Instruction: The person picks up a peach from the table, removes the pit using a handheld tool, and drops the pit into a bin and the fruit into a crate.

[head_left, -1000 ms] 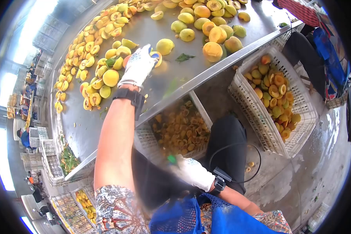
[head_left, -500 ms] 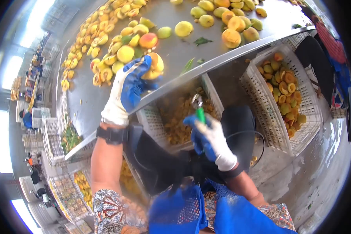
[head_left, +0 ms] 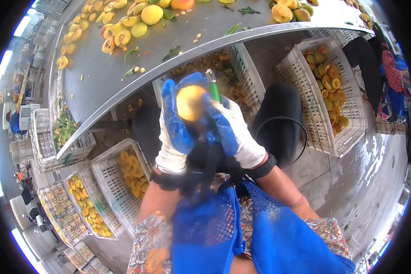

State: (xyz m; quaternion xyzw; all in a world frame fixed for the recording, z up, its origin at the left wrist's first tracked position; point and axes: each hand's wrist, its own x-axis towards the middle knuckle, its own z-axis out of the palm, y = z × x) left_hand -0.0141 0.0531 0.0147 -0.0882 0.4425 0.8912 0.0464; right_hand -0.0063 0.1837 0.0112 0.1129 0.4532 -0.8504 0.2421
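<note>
Before my body, my left hand (head_left: 174, 125) in a white glove with blue-coated fingers is closed around a yellow peach (head_left: 190, 103). My right hand (head_left: 232, 128), gloved alike, grips a green-handled tool (head_left: 215, 91) with a shiny metal head pointing up and away from me. Its fingers lie against the peach's right side or very close to it; blur hides whether they touch. Both hands are just nearer to me than the metal table's edge, above a white crate (head_left: 250, 73) that holds peach pieces.
On the metal table (head_left: 107, 75) lie halved and whole peaches (head_left: 151, 14), leaves and loose pits. A crate of peach halves (head_left: 322, 132) stands at the right, near another person's dark-clothed leg. More crates (head_left: 118, 182) stand at the lower left. A black cable loops by my right knee.
My left hand has come back from the table pile with a peach. My right hand has moved left and up with the tool, meeting it. The view has tilted down.
</note>
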